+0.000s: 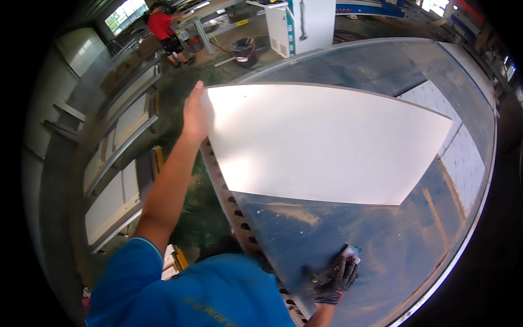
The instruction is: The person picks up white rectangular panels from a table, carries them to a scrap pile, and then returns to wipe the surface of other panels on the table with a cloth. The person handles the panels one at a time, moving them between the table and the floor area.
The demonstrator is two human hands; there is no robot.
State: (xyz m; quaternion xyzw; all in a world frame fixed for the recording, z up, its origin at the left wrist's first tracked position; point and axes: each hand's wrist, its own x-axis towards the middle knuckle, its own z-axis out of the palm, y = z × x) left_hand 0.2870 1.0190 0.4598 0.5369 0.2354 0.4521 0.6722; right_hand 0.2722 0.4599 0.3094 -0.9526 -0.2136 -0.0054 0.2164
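Observation:
A large flat white panel [327, 141] extends over the blue-grey table [283, 234], its left end by the table's slotted edge. My bare left hand [196, 111] grips the panel's far left corner, fingers curled over the edge. Low on the table at the right, my right hand [338, 278] wears a dark grey glove and is pressed down on the dusty surface. Under its fingertips shows a small blue-and-white piece [353, 251], perhaps a rag; most of it is hidden.
Pale marked sheets [463, 158] lie at the table's right side, beside brown dust streaks. Racks with boards [122, 191] stand on the floor at left. A black bucket [244, 52], a white machine cabinet [313, 27] and a person in red [160, 27] are farther back.

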